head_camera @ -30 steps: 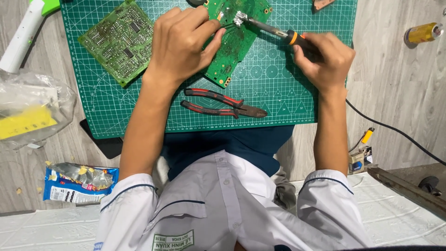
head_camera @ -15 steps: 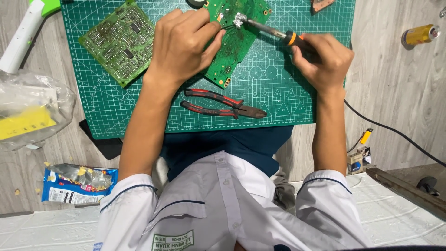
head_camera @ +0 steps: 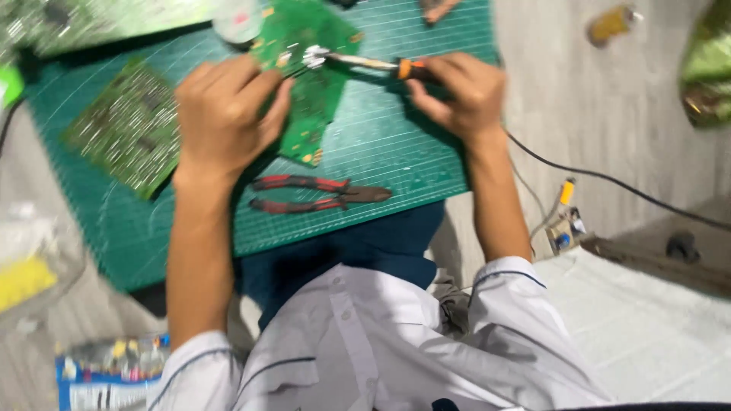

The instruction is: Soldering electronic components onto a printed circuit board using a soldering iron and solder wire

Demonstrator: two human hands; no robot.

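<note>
Left hand [head_camera: 225,114] steadies a green circuit board [head_camera: 308,76]; right hand [head_camera: 461,91] grips a soldering iron [head_camera: 365,63].

Under the left hand's fingers [head_camera: 251,99] lies a bright green printed circuit board [head_camera: 312,84] with gold spots, on a dark green cutting mat ruled with a pale grid [head_camera: 396,152]. The right hand's fingers [head_camera: 445,80] close on a soldering iron with an orange collar and silver tip [head_camera: 365,65]. Just below the fingers lie red-and-black-handled pliers [head_camera: 320,194].

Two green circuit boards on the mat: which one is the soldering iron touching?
The circuit board under the left hand, mid-mat. The soldering iron tip meets its top; the other board lies untouched, far left.
</note>
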